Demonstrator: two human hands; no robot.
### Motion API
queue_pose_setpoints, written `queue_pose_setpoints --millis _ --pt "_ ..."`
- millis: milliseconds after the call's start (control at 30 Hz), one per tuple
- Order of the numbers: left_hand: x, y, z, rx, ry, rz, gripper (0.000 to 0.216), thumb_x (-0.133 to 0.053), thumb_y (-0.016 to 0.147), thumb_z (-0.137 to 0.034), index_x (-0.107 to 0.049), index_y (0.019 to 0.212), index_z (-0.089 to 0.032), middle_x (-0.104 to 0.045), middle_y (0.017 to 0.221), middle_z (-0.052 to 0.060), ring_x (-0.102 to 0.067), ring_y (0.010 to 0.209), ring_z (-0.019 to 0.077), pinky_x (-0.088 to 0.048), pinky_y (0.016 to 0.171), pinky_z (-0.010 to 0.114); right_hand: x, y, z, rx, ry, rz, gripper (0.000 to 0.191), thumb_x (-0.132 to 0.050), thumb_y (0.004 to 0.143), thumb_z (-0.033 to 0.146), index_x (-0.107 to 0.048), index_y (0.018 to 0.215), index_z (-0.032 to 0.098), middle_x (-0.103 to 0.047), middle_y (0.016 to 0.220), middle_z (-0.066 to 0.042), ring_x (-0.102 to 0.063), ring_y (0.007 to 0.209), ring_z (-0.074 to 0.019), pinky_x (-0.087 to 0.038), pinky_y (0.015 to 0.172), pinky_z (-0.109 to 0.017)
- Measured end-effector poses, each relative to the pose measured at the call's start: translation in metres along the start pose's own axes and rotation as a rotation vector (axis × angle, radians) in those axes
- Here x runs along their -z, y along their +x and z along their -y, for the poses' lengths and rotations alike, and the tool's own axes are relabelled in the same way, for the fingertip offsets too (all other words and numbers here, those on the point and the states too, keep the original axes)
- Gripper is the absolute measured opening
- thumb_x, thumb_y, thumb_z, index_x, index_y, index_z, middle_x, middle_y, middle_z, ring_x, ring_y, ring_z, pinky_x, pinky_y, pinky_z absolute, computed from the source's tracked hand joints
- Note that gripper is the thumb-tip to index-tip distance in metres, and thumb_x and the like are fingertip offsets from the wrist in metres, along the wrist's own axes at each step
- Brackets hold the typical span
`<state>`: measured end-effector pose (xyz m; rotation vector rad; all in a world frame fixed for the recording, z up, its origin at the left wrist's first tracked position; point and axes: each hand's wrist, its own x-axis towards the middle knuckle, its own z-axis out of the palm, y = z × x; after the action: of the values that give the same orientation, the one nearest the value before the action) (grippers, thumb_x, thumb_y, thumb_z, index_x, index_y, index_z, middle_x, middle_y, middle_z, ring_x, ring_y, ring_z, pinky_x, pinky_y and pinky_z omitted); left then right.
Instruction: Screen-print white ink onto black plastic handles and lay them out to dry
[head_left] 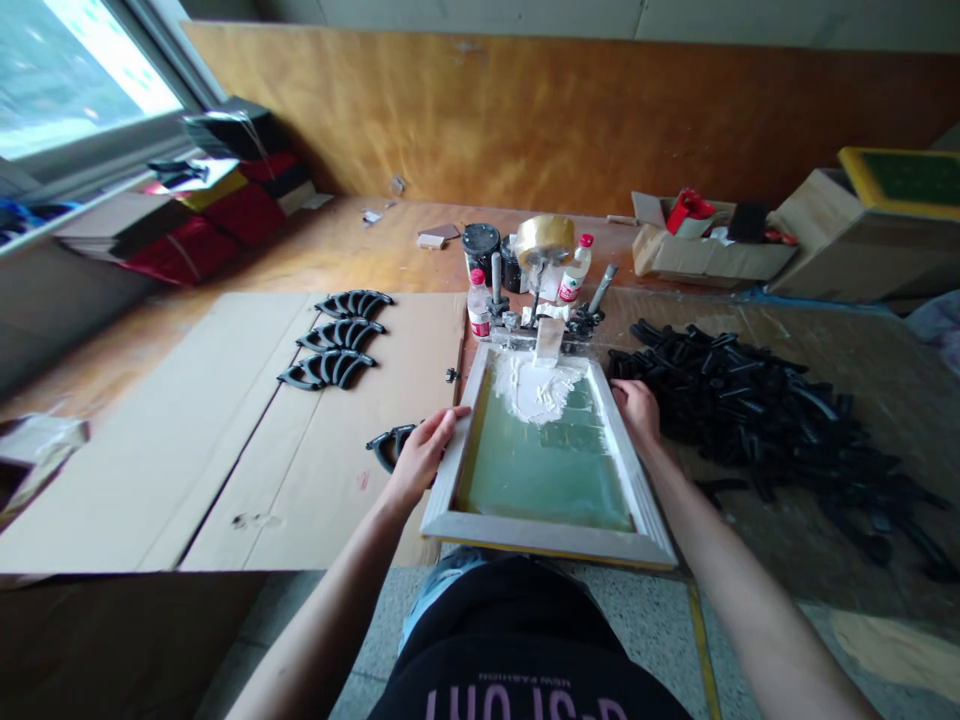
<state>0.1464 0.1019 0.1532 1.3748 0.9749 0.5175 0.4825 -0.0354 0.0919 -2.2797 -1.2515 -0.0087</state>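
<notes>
A wooden screen-printing frame (540, 535) with green mesh lies on the bench in front of me, hinged at its far end. White ink (536, 390) and a squeegee (549, 340) sit at the far end of the mesh. My left hand (424, 452) grips the frame's left rail, fingers curled over its edge. My right hand (637, 412) rests on the right rail near the far corner, fingers bent over the wood. A black curved plastic part (390, 443) lies just left of my left hand.
Three rows of black curved parts (337, 350) lie on cardboard sheets (150, 470) to the left. A large heap of black parts (765, 410) fills the right. Bottles (478, 305), ink tins (481, 245) and a tape roll (545, 238) stand behind the frame. Cardboard boxes (712, 255) sit far right.
</notes>
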Motion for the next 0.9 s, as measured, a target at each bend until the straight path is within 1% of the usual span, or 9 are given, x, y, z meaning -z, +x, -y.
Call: queue_pose_setpoints --millis 67,133,200,267,367,533,600,767,900 --pt "-0.001 0.001 0.03 0.067 0.014 -0.01 0.062 -0.065 0.078 -0.057 -0.062 0.129 -0.022 -0.063 0.07 -0.001 -0.051 0.054 0.0119 -0.036 0.048 0.021 0.006 0.02 0.009 0.041 0.001 -0.116 0.04 -0.045 0.092 0.025 -0.06 0.128 0.015 -0.059 0.124 -0.017 -0.053 0.116 -0.0304 -0.042 0.1 -0.047" --pt "-0.005 0.007 0.057 0.101 -0.004 -0.019 0.071 -0.067 0.077 -0.053 -0.052 0.14 -0.024 -0.064 0.073 -0.001 -0.054 0.057 0.0127 -0.038 0.051 0.021 0.003 0.042 0.033 0.193 -0.006 -0.166 0.051 -0.058 0.087 0.026 -0.052 0.136 0.016 -0.049 0.137 -0.016 -0.046 0.125 -0.0314 -0.039 0.105 -0.047" --pt "-0.008 0.013 0.076 0.098 0.012 -0.02 0.072 -0.067 0.078 -0.051 -0.049 0.142 -0.024 -0.067 0.08 0.0 -0.059 0.065 0.0142 -0.042 0.057 0.022 -0.006 0.058 0.062 0.315 -0.035 -0.099 0.055 -0.065 0.083 0.023 -0.051 0.135 0.017 -0.051 0.136 -0.015 -0.048 0.123 -0.0308 -0.041 0.102 -0.045" --pt "-0.009 0.017 0.087 0.084 0.054 -0.021 0.069 -0.064 0.08 -0.05 -0.051 0.141 -0.023 -0.068 0.084 0.001 -0.061 0.071 0.0155 -0.045 0.062 0.023 -0.017 0.064 0.084 0.334 -0.083 0.047 0.039 -0.065 0.083 0.02 -0.06 0.121 0.016 -0.061 0.117 -0.014 -0.054 0.109 -0.0291 -0.045 0.093 -0.041" --pt "-0.008 0.018 0.091 0.084 0.074 -0.024 0.066 -0.063 0.081 -0.051 -0.053 0.139 -0.024 -0.07 0.089 0.003 -0.063 0.075 0.0169 -0.047 0.066 0.024 -0.028 0.047 0.096 0.377 -0.133 0.215 0.011 -0.06 0.085 0.015 -0.065 0.095 0.016 -0.065 0.094 -0.012 -0.056 0.094 -0.0263 -0.045 0.084 -0.037" --pt "-0.009 0.016 0.089 0.087 0.052 -0.033 0.064 -0.062 0.082 -0.051 -0.054 0.138 -0.023 -0.072 0.097 0.005 -0.066 0.085 0.0191 -0.05 0.072 0.026 -0.011 0.003 0.089 0.76 -0.085 0.379 0.015 -0.053 0.084 0.009 -0.065 0.086 0.018 -0.064 0.088 -0.008 -0.055 0.091 -0.023 -0.042 0.079 -0.032" --pt "-0.01 0.015 0.087 0.094 0.041 -0.037 0.065 -0.063 0.081 -0.051 -0.055 0.138 -0.021 -0.072 0.097 0.006 -0.066 0.084 0.0197 -0.051 0.072 0.027 -0.002 0.001 0.089 0.808 -0.037 0.443 0.011 -0.056 0.083 0.012 -0.065 0.084 0.02 -0.064 0.084 -0.005 -0.055 0.087 -0.0215 -0.042 0.076 -0.031" --pt "-0.011 0.011 0.079 0.081 0.024 -0.055 0.064 -0.064 0.08 -0.05 -0.055 0.137 -0.022 -0.072 0.092 0.005 -0.066 0.077 0.0183 -0.049 0.066 0.025 -0.011 0.004 0.089 0.64 0.003 0.28 0.014 -0.056 0.083 0.01 -0.066 0.085 0.019 -0.065 0.087 -0.007 -0.056 0.09 -0.0231 -0.044 0.078 -0.033" --pt "-0.012 0.008 0.073 0.107 0.006 -0.058 0.066 -0.065 0.079 -0.05 -0.054 0.139 -0.023 -0.071 0.081 0.003 -0.062 0.064 0.0164 -0.046 0.056 0.023 -0.018 -0.014 0.08 0.705 0.058 0.264 0.023 -0.053 0.083 0.007 -0.068 0.096 0.019 -0.067 0.097 -0.008 -0.055 0.101 -0.0239 -0.045 0.086 -0.035"
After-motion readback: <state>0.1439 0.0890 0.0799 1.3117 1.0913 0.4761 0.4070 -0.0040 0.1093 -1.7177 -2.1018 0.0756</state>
